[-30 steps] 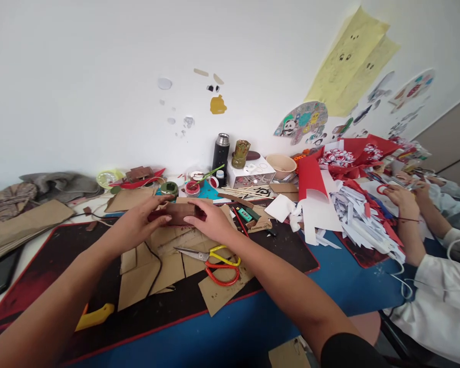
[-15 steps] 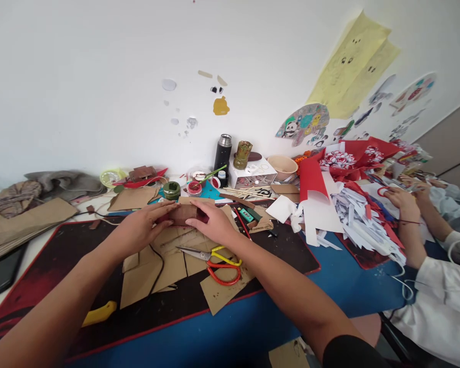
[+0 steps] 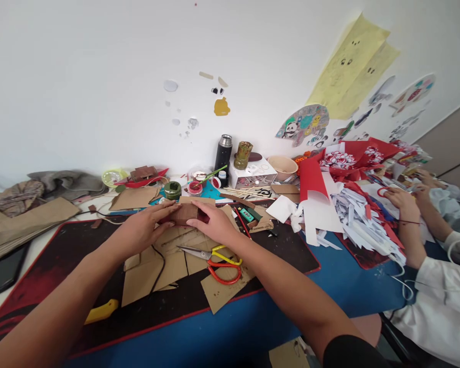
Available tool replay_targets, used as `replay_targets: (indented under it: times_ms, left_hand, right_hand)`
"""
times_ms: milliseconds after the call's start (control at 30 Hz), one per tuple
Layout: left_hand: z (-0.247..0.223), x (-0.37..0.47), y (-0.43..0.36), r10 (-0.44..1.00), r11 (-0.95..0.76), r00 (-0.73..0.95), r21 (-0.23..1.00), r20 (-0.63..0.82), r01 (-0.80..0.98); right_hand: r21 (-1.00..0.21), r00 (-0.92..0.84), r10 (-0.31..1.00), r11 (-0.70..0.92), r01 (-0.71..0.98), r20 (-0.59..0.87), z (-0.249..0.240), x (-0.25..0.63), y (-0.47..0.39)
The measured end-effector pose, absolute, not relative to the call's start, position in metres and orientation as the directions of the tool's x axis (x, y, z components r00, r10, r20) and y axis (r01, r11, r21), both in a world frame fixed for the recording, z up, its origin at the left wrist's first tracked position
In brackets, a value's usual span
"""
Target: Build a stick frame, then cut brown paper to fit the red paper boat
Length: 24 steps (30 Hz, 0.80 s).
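Observation:
Between my two hands is a small brown cardboard piece (image 3: pixel 186 214), curved or folded into a low box-like form. My left hand (image 3: pixel 153 221) grips its left end, fingers along the top and thumb at the front. On the right end, my right hand (image 3: pixel 210 220) holds it the same way. Beneath lie flat cardboard sheets (image 3: pixel 138 281) on a dark desk mat (image 3: pixel 283 255). Scissors (image 3: pixel 210 257) with one yellow and one red handle rest on the cardboard, just in front of my right hand. A black cord (image 3: pixel 161 263) runs over the sheets.
Open jars of green paint (image 3: pixel 172 190) and red paint (image 3: pixel 195 188) stand behind my hands, near a black thermos (image 3: pixel 223 158). A yellow handle (image 3: pixel 103 311) lies by my left forearm. At right are paper strips (image 3: pixel 362 225) and a co-worker's hand (image 3: pixel 400 199).
My hands keep their hold on the cardboard piece with hardly any movement. The whole view has shifted very slightly.

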<state>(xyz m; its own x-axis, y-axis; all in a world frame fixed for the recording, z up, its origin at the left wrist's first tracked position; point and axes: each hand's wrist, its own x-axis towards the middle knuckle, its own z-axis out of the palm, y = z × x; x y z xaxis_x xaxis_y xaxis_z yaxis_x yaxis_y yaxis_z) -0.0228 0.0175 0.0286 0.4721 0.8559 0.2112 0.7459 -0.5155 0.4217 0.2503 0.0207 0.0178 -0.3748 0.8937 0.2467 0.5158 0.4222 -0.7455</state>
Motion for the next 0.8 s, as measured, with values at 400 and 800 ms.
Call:
replay_targets:
  times_ms: [400, 800]
  left_hand:
    - [0.023, -0.014, 0.004, 0.761, -0.626, 0.53, 0.213, 0.374, 0.75]
    - [0.016, -0.01, 0.002, 0.758, -0.626, 0.542, 0.17, 0.364, 0.761]
  right_hand:
    - [-0.78, -0.357, 0.912, 0.37, 0.504, 0.202, 0.014, 0.252, 0.021]
    - [-0.754, -0.38, 0.872, 0.468, 0.461, 0.309, 0.011, 0.258, 0.02]
